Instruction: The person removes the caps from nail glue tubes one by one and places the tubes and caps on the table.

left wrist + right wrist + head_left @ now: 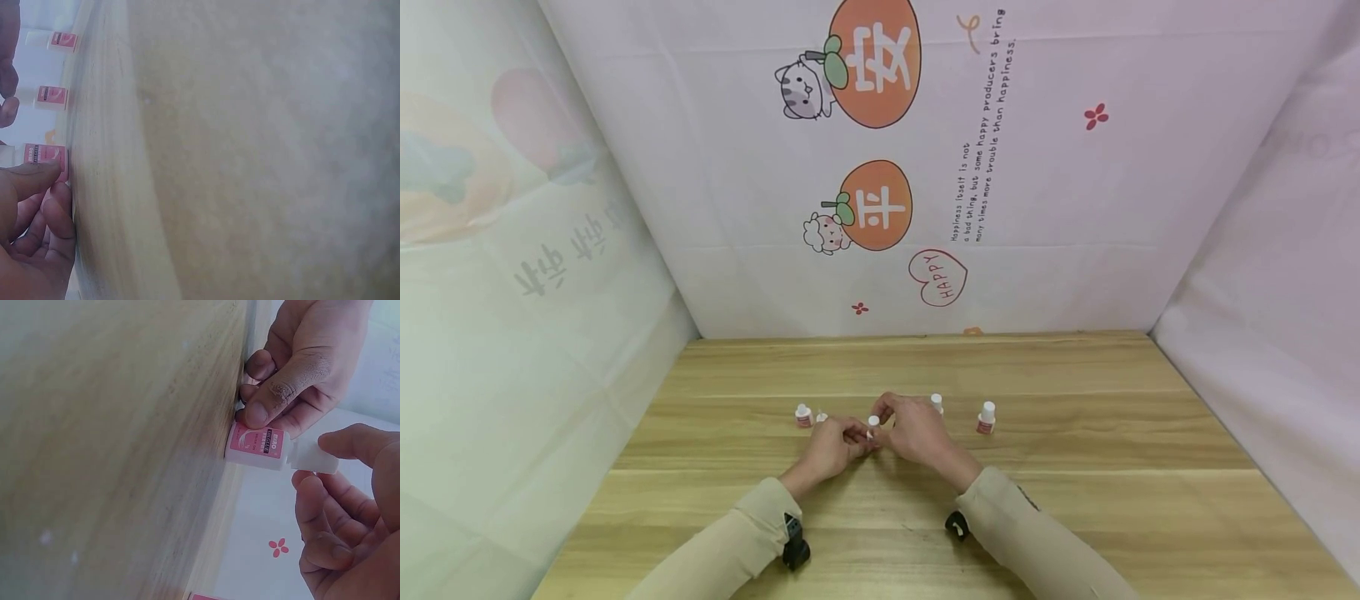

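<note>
A small white nail glue bottle [257,447] with a pink label stands upright on the table, between both hands. My left hand [831,446] grips its body low down; in the right wrist view the left thumb [265,409] lies against the label. Around the white cap [315,456] my right hand [917,429] pinches with thumb and a finger, the other fingers loosely bent. The left wrist view shows the left hand [37,225] at the bottle's base and only part of the right hand [7,56].
To the right stand two similar bottles, one bottle [937,402] partly behind the right hand and another bottle [987,418] farther out. On the left are a bottle [803,416] and a partly hidden white bottle [822,417]. The wooden table [880,542] meets a printed backdrop [1037,292].
</note>
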Action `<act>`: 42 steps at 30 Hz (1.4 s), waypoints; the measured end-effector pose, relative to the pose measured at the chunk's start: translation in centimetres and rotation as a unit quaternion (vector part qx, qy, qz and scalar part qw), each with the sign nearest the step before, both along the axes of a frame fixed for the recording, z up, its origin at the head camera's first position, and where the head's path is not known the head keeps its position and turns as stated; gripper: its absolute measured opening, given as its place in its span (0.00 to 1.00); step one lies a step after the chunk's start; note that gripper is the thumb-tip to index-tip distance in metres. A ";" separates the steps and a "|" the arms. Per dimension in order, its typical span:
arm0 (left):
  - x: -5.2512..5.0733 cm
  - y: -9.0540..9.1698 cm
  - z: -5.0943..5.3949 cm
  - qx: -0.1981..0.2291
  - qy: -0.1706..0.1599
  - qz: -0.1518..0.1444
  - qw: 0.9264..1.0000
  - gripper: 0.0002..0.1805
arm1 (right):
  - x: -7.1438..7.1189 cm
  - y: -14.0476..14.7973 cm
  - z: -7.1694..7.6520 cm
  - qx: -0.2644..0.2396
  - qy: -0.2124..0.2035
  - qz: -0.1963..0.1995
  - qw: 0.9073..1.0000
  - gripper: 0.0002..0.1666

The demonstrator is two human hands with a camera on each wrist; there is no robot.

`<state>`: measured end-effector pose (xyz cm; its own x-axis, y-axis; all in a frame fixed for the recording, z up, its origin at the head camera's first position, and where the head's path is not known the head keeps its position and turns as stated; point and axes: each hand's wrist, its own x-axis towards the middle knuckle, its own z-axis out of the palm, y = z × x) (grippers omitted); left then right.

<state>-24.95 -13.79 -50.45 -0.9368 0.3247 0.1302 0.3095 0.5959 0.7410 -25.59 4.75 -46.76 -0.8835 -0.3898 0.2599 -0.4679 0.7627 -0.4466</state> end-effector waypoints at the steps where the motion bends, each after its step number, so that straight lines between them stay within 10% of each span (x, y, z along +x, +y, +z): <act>1: 0.0 0.0 0.0 -0.002 0.000 0.001 1.000 0.03 | 0.0 0.0 0.0 0.003 0.000 0.002 1.000 0.09; 42: 0.0 0.0 -0.1 -0.003 -0.007 0.008 1.000 0.04 | 0.0 0.0 0.0 0.000 -0.002 -0.003 1.000 0.10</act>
